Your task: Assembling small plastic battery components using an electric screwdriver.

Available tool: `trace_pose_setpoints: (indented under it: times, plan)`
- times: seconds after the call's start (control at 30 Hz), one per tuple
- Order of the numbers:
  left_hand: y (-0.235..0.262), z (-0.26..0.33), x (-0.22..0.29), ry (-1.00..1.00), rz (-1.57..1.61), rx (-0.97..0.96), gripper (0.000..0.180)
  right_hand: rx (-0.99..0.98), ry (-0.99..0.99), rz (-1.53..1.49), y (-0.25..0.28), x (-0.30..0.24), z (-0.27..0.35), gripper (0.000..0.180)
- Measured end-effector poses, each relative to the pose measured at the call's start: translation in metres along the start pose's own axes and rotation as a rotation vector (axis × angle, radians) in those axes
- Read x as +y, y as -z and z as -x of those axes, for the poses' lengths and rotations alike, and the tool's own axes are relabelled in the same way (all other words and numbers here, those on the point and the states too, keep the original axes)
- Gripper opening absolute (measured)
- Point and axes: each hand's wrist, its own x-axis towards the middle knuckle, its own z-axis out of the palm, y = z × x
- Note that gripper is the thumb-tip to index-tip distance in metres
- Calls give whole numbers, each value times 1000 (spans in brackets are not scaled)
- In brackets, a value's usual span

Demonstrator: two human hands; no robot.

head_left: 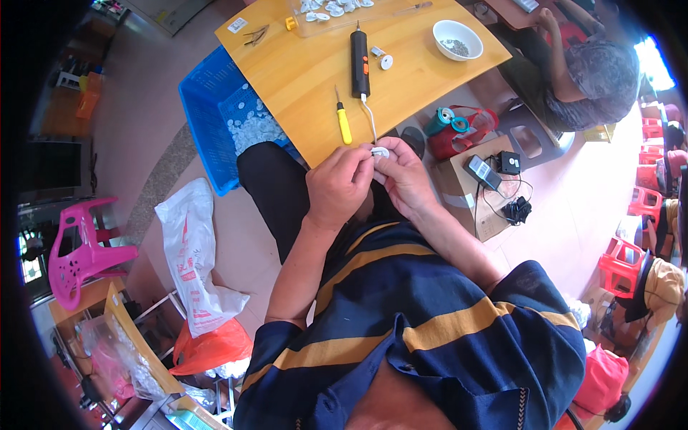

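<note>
My left hand (pixel 335 185) and my right hand (pixel 405 178) meet just off the table's near edge. Between the fingertips is a small white plastic part (pixel 380 151), pinched from both sides; the fingers partly cover it. Beyond them, a black electric screwdriver (pixel 360 64) with orange buttons lies on the table, with a white cable (pixel 371 115) running from its near end. Left of that cable lies a screwdriver with a yellow handle (pixel 344 125). A white round piece with a metal bit (pixel 385 61) rests right of the electric screwdriver.
On the wooden table (pixel 301 93) stand a white bowl of small metal pieces (pixel 469 51) and a clear tray (pixel 315 29) with white parts. A blue crate (pixel 197 107) of white pieces is at the left. A cardboard box (pixel 459 190) holds electronics at the right. Another person (pixel 595 72) sits beyond.
</note>
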Motion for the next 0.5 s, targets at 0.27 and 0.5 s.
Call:
trace_pose_setpoints:
  times: [0.27,0.5]
  plan:
    - [-2,0,-10,-94,-223,-46,8,24,-49,61,-8,-5,5,23]
    - [-3,1,-12,-105,-291,-52,6,9,34,271,-6,-3,5,24]
